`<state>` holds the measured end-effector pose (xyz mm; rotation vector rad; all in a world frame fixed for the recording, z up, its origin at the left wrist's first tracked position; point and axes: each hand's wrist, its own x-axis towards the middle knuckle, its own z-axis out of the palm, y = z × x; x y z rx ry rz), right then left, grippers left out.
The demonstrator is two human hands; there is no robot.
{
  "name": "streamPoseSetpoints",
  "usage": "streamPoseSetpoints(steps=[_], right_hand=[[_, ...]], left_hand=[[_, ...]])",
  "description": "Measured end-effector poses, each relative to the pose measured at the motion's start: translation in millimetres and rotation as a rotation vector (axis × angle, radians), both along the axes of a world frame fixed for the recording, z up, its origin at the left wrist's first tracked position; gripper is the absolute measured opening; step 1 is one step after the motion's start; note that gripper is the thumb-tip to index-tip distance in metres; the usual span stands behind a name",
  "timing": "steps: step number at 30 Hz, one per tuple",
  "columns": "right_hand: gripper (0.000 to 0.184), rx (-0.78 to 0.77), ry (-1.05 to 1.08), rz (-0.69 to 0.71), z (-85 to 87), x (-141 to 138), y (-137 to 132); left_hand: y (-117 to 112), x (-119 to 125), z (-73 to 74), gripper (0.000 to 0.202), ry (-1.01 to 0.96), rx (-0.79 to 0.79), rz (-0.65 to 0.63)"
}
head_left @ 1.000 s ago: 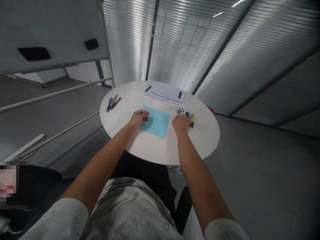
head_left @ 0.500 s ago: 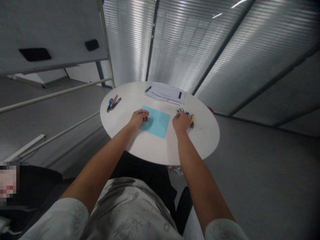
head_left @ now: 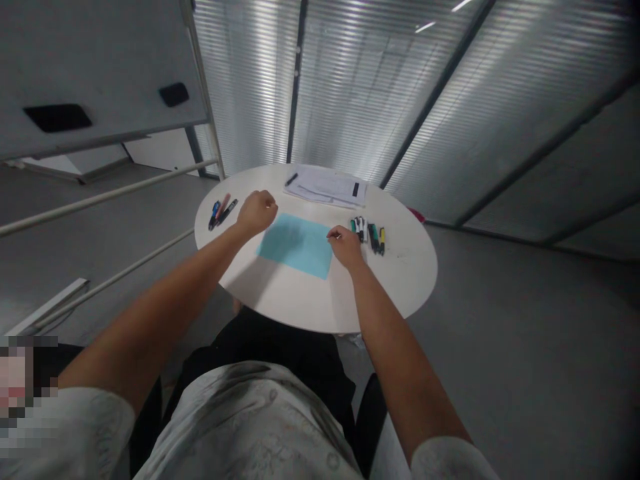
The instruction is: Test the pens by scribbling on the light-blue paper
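A light blue sheet of paper (head_left: 300, 250) lies on the white round table (head_left: 295, 301). My left hand (head_left: 257, 212) is above the sheet's far left corner, its fingers curled in; whatever they may hold is hidden. At the sheet's right edge is my right hand (head_left: 346, 247), thumb and fingers pinched together with the tips over the paper. I cannot make out anything between them. Just right of that hand sits a group of markers (head_left: 374, 238) with green, white, black and yellow parts.
Several pens (head_left: 223, 212) lie at the table's left side, near my left hand. White papers (head_left: 325, 185) with a dark pen are at the far edge. A metal-framed board (head_left: 105, 67) stands to the left, and blinds (head_left: 350, 87) hang behind the table.
My left hand has moved left and away from me, off the sheet's middle. My right hand has shifted left from above the markers to the sheet's edge, uncovering the markers.
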<state>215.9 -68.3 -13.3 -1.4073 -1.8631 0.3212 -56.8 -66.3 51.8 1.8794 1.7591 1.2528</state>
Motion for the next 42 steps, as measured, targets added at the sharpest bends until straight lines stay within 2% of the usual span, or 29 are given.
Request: streamPoseSetpoints(steps=[2,4,7,9,13,17,23,29,35,39,42], right_hand=[[0.017,-0.019,0.004,0.008,-1.7,1,1],[0.017,-0.024,-0.001,0.007,-2.5,1,1],[0.017,-0.038,-0.014,-0.001,-1.8,0,1],[0.018,-0.052,-0.019,0.002,-0.8,0,0],[0.017,-0.066,-0.031,0.001,-0.6,0,0],[0.017,-0.078,-0.043,-0.006,-2.6,1,2],[0.016,-0.075,-0.039,-0.001,-2.9,1,2],[0.017,-0.095,-0.041,-0.012,-2.5,1,3],[0.017,-0.101,-0.04,-0.011,-2.1,1,2],[0.017,-0.098,-0.026,-0.007,-0.1,0,1],[0.018,-0.108,-0.025,-0.011,1.5,0,0]], left_hand=[[0,-22,0.3,0.03,0.3,-0.027,0.09],[-5,-42,-6.5,0.039,0.482,-0.102,0.172],[-16,-65,-21.7,0.054,0.604,-0.142,0.233],[-23,-74,-30.3,0.059,0.654,-0.154,0.216],[-28,-81,-38.4,0.06,0.647,-0.169,0.234],[-22,-87,-40.4,0.058,0.677,-0.194,0.243],[-15,-96,-41.9,0.046,0.729,-0.203,0.161],[-16,-95,-37.4,0.064,0.666,-0.219,0.208],[-19,-92,-32.8,0.063,0.711,-0.23,0.181],[-21,-93,-34.5,0.068,0.726,-0.199,0.233],[-20,-94,-36.5,0.068,0.739,-0.212,0.208]])
